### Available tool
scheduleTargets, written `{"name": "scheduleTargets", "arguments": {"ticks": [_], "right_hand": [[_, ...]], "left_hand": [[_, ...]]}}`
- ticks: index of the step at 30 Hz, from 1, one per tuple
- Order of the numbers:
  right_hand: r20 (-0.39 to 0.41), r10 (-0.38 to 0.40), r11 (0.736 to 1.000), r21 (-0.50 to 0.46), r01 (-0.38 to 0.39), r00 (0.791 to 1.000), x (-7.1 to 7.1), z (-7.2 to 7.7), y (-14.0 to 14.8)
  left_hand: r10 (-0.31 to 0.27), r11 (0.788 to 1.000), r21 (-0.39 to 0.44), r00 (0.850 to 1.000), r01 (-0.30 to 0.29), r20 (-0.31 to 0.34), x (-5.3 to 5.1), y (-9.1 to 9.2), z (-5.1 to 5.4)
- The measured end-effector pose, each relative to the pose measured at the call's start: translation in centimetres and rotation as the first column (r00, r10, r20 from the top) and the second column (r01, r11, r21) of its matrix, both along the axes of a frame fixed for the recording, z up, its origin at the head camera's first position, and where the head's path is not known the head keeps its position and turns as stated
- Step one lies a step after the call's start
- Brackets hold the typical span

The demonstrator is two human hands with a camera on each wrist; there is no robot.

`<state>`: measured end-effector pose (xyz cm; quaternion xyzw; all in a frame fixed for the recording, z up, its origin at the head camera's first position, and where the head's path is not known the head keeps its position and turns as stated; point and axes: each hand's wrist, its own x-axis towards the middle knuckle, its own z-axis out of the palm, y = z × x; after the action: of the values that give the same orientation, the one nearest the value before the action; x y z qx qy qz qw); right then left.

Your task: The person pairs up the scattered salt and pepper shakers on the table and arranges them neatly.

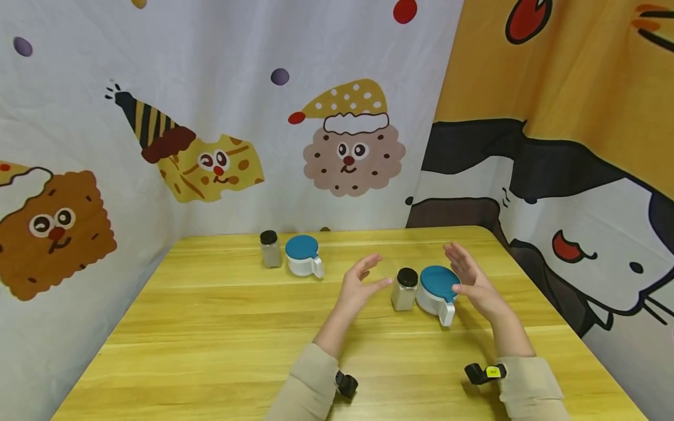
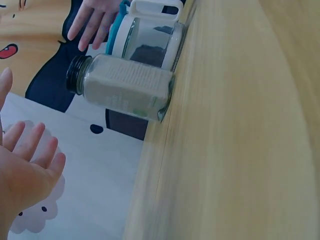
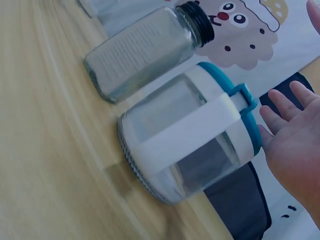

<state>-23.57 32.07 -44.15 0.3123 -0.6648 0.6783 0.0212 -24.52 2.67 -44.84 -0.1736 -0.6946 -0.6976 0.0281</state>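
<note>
On the right half of the table, a square glass jar with a black lid stands next to a round container with a blue lid and white handle. Left of the jar, my left hand hovers with fingers apart, holding nothing. My right hand is raised at the container's right side, fingers extended; whether it touches the lid I cannot tell. The left wrist view shows the jar in front of the container. In the right wrist view, the palm faces the container.
Farther back on the wooden table stand a second black-lidded jar and a second blue-lidded container, side by side left of centre. Curtains with cartoon prints hang behind the table and along its sides.
</note>
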Motion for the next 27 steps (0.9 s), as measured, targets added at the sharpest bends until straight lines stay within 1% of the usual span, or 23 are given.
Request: {"name": "scheduleTargets", "arguments": {"ticks": [8, 14, 21, 27], "right_hand": [[-0.026, -0.011, 1.000, -0.002, 0.011, 1.000, 0.4, 1.0, -0.9], [-0.050, -0.025, 0.999, -0.040, 0.023, 0.998, 0.4, 1.5, -1.6], [-0.067, -0.038, 0.998, -0.048, 0.035, 0.997, 0.8, 1.9, -2.9], [-0.071, -0.049, 0.998, -0.048, 0.045, 0.996, 1.2, 2.3, -4.0]], "left_hand": [[0.000, 0.999, -0.037, 0.999, -0.002, -0.043, 0.1, -1.1, 0.2], [0.002, 0.999, -0.046, 0.997, -0.006, -0.075, 0.1, -1.9, 0.7], [0.014, 0.997, -0.072, 0.997, -0.019, -0.072, 0.3, -3.3, 1.1], [-0.005, 0.998, -0.070, 0.996, -0.002, -0.094, 2.1, -5.2, 3.9]]}}
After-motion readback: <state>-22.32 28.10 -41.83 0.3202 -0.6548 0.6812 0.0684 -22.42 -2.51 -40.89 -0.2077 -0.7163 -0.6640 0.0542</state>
